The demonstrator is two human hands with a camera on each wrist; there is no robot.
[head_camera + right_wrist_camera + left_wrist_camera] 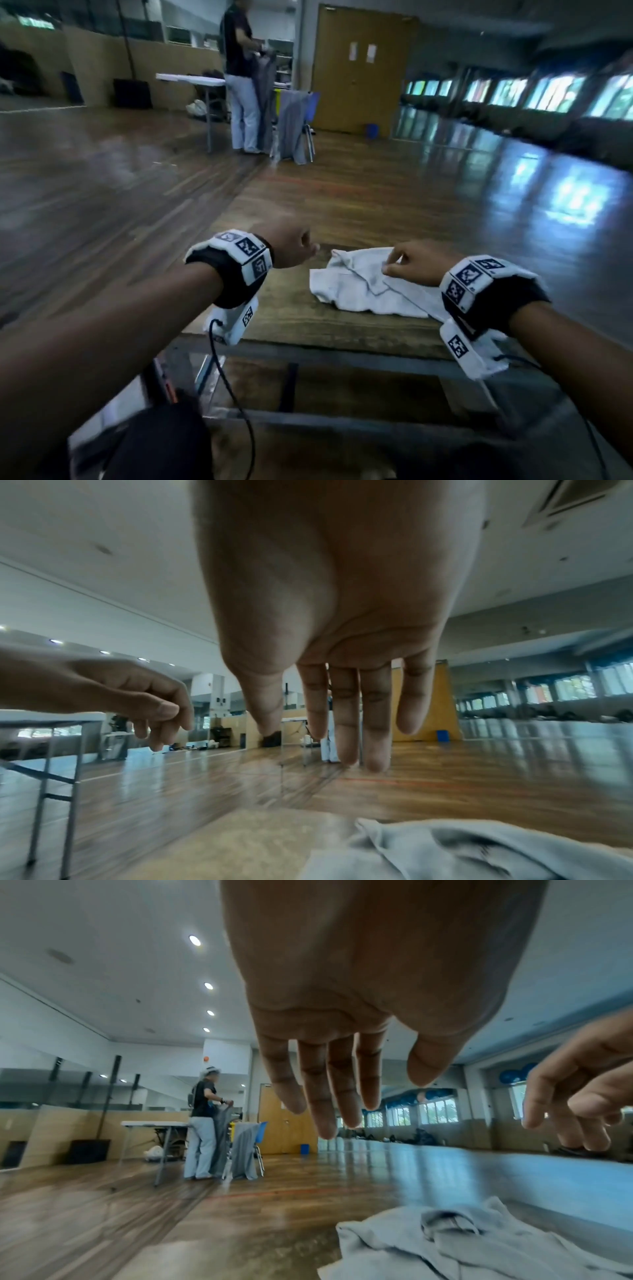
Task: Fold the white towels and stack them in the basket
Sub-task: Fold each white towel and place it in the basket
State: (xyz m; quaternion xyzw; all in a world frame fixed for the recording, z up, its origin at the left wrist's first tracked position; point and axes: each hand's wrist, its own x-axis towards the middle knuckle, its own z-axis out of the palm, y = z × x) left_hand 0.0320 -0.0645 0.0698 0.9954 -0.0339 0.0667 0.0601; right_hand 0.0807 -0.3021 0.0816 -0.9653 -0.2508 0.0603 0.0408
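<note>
White towel [370,286] crumpled, near edge cut off | left hand [291,246] grip relaxed | right hand [416,262] grip relaxed, empty

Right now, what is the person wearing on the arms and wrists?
Both forearms are bare, without sleeves. The left wrist band and the right wrist band are black straps carrying white blocks with square black-and-white markers. A white camera unit hangs under each wrist, with a thin black cable.
</note>
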